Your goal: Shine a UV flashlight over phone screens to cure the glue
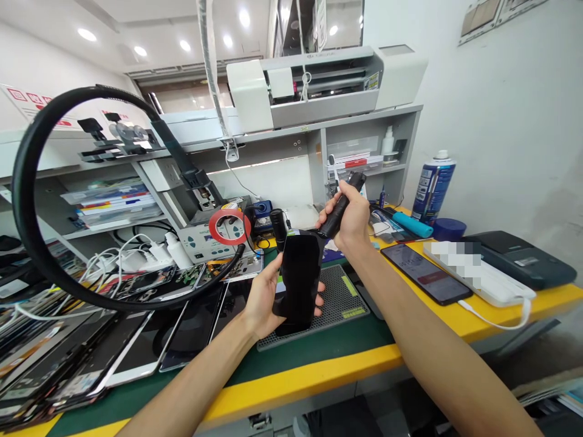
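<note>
My left hand (259, 300) grips a black glossy smartphone (298, 279) upright (screen dark); my right hand (350, 221) clasps a black cylindrical tool (341, 206) above it.

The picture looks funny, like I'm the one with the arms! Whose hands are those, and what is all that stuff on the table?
A person wears a camera on their head, so you see their own two arms from above. The left hand holds a black phone upright. The right hand has its grip around a black tube-shaped tool. Below lies a grey mat on the green and yellow workbench. Other phones and screens are piled on the left, another phone lies flat on the right, and a blue spray can stands behind.
</note>
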Available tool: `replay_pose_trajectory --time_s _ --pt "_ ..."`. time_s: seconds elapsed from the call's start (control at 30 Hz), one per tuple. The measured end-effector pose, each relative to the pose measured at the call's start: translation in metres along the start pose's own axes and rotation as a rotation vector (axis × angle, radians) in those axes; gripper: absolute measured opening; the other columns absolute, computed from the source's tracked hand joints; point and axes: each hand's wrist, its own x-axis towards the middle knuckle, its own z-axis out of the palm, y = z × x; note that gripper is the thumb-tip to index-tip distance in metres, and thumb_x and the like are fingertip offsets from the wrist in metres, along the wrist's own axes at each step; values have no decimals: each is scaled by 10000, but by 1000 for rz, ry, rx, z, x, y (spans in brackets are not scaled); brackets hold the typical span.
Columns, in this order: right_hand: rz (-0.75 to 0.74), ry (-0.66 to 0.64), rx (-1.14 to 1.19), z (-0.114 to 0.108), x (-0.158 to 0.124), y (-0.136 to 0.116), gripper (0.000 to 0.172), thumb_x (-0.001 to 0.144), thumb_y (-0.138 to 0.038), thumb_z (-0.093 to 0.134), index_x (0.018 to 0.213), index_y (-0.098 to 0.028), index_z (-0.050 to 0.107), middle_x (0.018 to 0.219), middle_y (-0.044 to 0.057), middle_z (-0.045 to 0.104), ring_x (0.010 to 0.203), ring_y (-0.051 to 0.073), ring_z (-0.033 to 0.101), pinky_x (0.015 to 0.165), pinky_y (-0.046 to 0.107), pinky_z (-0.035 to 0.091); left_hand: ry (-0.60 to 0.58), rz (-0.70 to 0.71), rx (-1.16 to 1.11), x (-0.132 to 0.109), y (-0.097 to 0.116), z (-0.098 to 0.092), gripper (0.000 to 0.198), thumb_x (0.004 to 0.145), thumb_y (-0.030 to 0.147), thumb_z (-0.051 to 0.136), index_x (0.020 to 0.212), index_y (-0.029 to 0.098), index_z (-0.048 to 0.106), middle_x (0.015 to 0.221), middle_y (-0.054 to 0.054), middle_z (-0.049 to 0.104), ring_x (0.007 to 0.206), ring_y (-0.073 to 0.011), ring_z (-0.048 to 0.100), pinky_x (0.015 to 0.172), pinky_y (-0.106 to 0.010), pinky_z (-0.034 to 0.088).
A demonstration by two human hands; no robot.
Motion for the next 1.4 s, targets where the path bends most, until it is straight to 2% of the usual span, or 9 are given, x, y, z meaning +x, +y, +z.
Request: replay_pose_trajectory --time_s 0.23,0.63,0.97,1.13,1.4 --pt "11 9 -13 2 -4 0 298 870 -368 556 647 -224 419 435 -50 469 335 147 500 355 281 498 -22 6 -23 0 0 -2 653 996 562 326 1166 44 685 994 -212 714 811 -302 692 793 -472 543" --pt "-18 4 -25 3 -3 0 298 881 -369 553 660 -233 407 435 -58 464 327 147 493 339 288 496 -38 13 -39 1 0 -3 654 1004 543 319 1136 23 694 991 -219 718 786 -284 703 765 -439 568" --pt "-191 -53 -56 1 -5 9 346 835 -445 661 685 -243 424 456 -71 477 317 161 508 297 298 470 -25 31 5 2 -1 -4 665 997 556 316 1170 31 684 1035 -233 715 835 -320 703 819 -494 543" --pt "-281 -62 -73 1 -7 11 328 864 -439 640 692 -242 441 465 -69 488 327 163 524 294 281 451 -33 32 4 1 -1 -4 660 998 555 322 1168 30 684 1037 -231 715 843 -321 700 824 -495 538" --pt "-302 -88 -113 0 -7 10 344 868 -456 654 708 -242 437 477 -72 493 332 147 530 324 261 467 -36 -9 21 2 -4 -5 695 984 585 333 1170 16 686 1064 -241 710 865 -320 702 839 -483 538"
